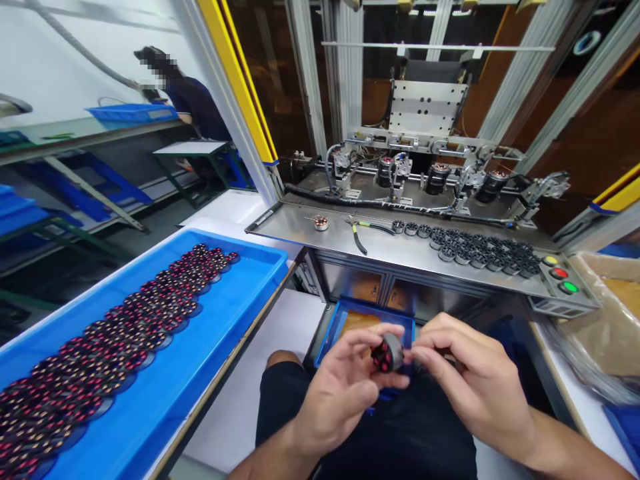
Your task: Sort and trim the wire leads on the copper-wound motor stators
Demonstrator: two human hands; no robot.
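My left hand and my right hand meet low in the middle, above my lap. Between their fingertips sits a small round motor stator, dark grey outside with red copper windings on its face. The left thumb and fingers pinch it from the left. The right fingertips touch its right side. A large blue tray on my left holds several rows of similar wound stators.
A steel machine shelf ahead carries pliers, one loose stator and a cluster of dark ring parts. Yellow, red and green buttons sit at its right. A small blue bin lies below. A person works far left.
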